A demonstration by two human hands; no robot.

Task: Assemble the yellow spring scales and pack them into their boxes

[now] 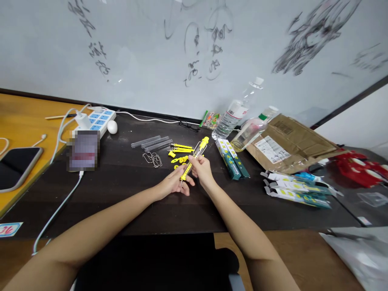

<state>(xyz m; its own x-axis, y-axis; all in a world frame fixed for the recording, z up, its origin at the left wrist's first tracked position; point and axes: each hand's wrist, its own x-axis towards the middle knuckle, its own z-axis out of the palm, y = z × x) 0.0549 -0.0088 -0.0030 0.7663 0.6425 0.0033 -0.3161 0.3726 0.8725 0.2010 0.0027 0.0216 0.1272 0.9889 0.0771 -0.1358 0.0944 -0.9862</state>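
Both hands meet over the dark table around a yellow and clear syringe-like tool [197, 152], which slants up to the right. My left hand [176, 182] grips its lower end, where a thin metal tip points down. Higher on the barrel, my right hand [200, 167] pinches it between thumb and fingers. Just beyond the hands lie small yellow rings and parts [181, 160] and yellow rods [182, 148]. Clear ribbed tubes [155, 142] rest to the left of these, with a bundle of bent metal wires [152, 159] in front.
Green and yellow boxes [232, 159], water bottles [232, 117] and a brown package [285, 141] stand or lie right of the hands. Opened boxes [297, 190] are further right. A power strip [101, 121], phone [20, 165] and cables are on the left.
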